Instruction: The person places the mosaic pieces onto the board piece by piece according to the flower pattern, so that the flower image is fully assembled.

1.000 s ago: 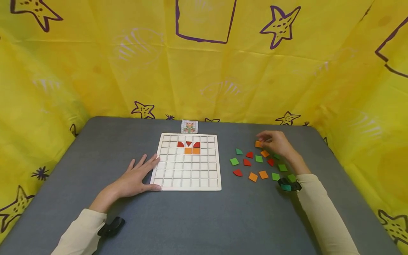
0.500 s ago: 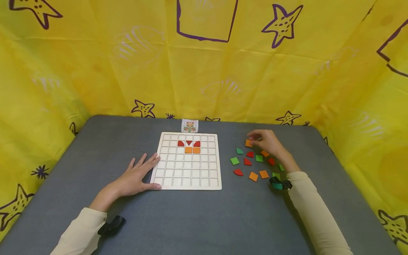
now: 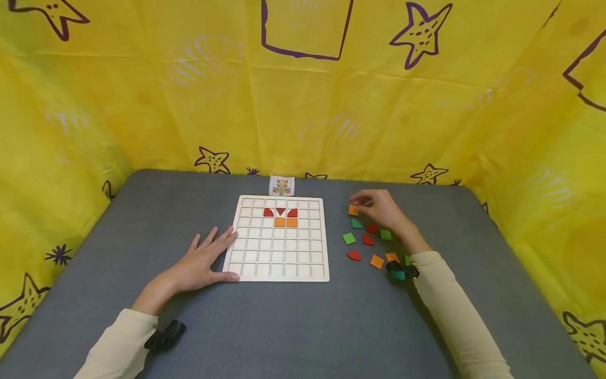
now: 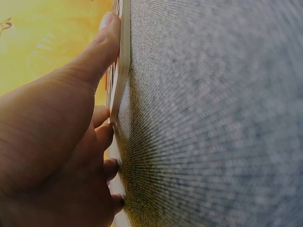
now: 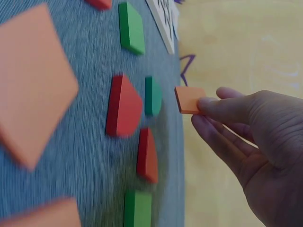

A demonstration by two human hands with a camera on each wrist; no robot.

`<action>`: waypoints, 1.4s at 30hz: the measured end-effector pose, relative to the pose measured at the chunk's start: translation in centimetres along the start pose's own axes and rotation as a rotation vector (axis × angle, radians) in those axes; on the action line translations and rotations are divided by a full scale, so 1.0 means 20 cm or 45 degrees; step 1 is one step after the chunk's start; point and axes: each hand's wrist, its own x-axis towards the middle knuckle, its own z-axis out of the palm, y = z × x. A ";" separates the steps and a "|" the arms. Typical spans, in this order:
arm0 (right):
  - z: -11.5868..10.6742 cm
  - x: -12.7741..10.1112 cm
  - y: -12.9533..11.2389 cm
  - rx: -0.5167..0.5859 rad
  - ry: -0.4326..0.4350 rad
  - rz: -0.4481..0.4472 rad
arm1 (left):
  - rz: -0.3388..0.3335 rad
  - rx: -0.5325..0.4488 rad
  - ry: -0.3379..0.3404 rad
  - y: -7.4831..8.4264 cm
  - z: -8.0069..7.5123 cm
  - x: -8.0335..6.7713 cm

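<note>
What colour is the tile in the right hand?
Orange; the tile pinched by the right hand shows best in the right wrist view.

Grid board (image 3: 279, 252) centre of table (image 3: 303, 326); loose pieces (image 3: 362, 242) right of it; card (image 3: 281, 185) just beyond its far edge.

The head view is evenly and brightly lit by diffuse light from above; no hard glare is seen. Soft, short shadows are cast under the left hand (image 3: 201, 263) and beside the right forearm on the grey table (image 3: 303, 326). Slight bowing of straight lines is noted toward the frame edges, and the yellow backdrop (image 3: 142, 105) is rendered sharply.

In the left wrist view, the hand is underexposed and blurred, being too close to the lens; the table weave is smeared radially toward the edges.

In the right wrist view, the orange tile (image 5: 189, 100) held at the fingertips is rendered fairly sharp, while the nearest orange piece (image 5: 33, 80) is strongly out of focus.
</note>
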 end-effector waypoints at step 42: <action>0.44 0.28 -0.45 0.161 -0.060 -0.242 | 0.006 -0.007 0.008 -0.02 0.01 0.01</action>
